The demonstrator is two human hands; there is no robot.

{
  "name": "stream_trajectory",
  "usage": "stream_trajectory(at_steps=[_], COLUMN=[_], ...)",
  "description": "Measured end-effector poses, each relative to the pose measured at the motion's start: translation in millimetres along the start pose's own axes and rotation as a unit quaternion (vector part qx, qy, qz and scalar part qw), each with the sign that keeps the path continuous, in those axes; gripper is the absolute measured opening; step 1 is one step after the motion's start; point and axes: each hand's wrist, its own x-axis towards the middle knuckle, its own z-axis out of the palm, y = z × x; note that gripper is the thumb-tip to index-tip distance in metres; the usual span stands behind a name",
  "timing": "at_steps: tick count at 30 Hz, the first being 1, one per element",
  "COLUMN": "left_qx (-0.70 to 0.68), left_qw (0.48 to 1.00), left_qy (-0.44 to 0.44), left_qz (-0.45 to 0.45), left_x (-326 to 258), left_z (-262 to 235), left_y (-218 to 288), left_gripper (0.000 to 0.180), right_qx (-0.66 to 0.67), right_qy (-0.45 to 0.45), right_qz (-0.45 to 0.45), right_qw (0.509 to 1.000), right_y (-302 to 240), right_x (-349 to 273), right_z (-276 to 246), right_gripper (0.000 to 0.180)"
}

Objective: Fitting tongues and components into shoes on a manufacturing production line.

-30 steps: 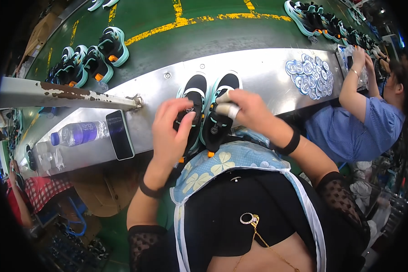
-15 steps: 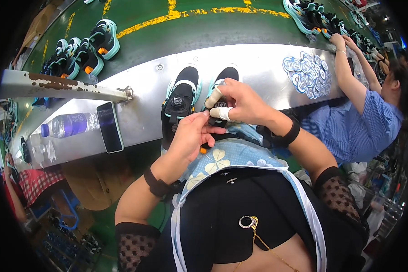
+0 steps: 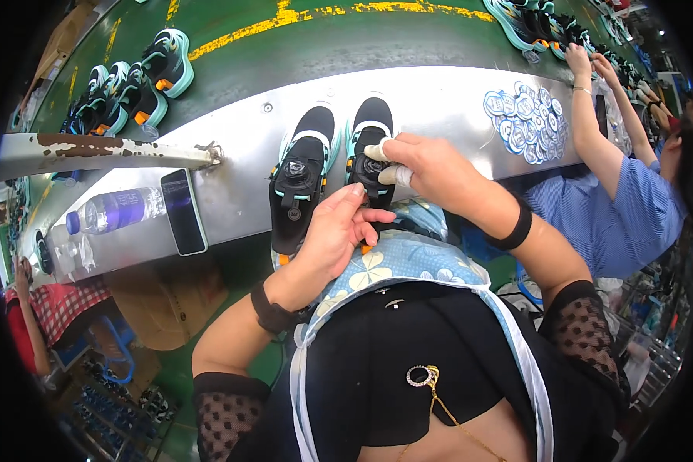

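Two black sneakers with mint soles stand side by side on the metal bench, toes away from me. The left sneaker (image 3: 313, 123) has a round clear dial on its tongue, and no hand touches it. At the heel end of the right sneaker (image 3: 375, 110) is my left hand (image 3: 335, 231), its thumb and forefinger closed on the shoe and other fingers loosely bent. My right hand (image 3: 439, 165) reaches over that same sneaker from the right. Its two sheathed fingertips bend around the dial area, partly hiding it. Exactly what part each hand pinches is hidden.
A painted metal bar (image 3: 108, 152) crosses the bench on the left. Near it lie a phone (image 3: 183, 212) and a water bottle (image 3: 119, 211). Round stickers (image 3: 525, 123) are heaped at right. More sneakers (image 3: 168, 63) stand on the green surface. A co-worker (image 3: 612, 192) sits at right.
My right hand has moved from beside my left fingertips to the right, over the dial area. The left hand has shifted only slightly.
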Motion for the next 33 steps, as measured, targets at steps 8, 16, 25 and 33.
stream_trajectory(at_steps=[8,16,25,33], left_qx=[0.426,0.570,0.528,0.549], left_qw=[0.879,0.779,0.798,0.786], left_qy=[0.104,0.128,0.131,0.123], left_qz=[0.189,0.229,0.257,0.255], left_x=[-56,-16,-24,-28], left_z=[20,-15,-18,-19], left_y=[70,76,69,87], left_gripper=[0.022,0.026,0.041,0.046], right_qx=[0.133,0.028,0.053,0.051], right_qy=[-0.007,-0.040,-0.075,-0.075], right_qz=[0.045,-0.050,-0.003,-0.010], right_qw=[0.990,0.998,0.996,0.996], right_y=[21,17,9,7], right_x=[31,95,102,104], right_z=[-35,41,41,41], right_gripper=[0.032,0.036,0.038,0.037])
